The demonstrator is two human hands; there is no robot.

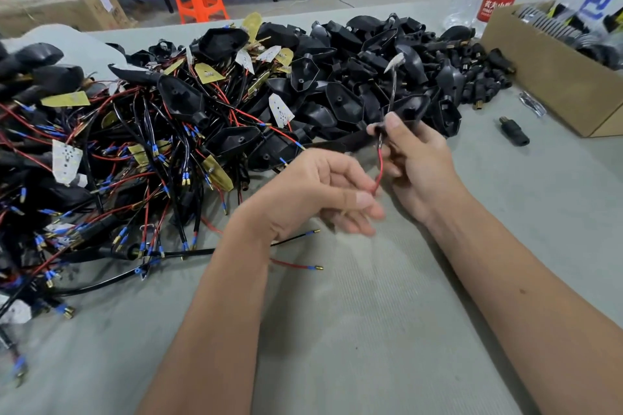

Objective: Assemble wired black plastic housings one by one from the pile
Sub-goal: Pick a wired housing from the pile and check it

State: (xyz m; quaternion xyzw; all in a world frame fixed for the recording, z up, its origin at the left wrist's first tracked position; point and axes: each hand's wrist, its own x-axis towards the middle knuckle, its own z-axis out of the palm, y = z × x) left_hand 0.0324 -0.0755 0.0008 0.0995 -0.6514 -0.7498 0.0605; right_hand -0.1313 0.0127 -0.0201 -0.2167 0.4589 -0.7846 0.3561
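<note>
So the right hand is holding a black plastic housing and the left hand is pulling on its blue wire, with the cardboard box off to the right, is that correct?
Not quite: the wire is red, not blue. The head view shows the right hand holding the black plastic housing while the left hand pulls its red wire, with the brown cardboard box off to the right.
</note>
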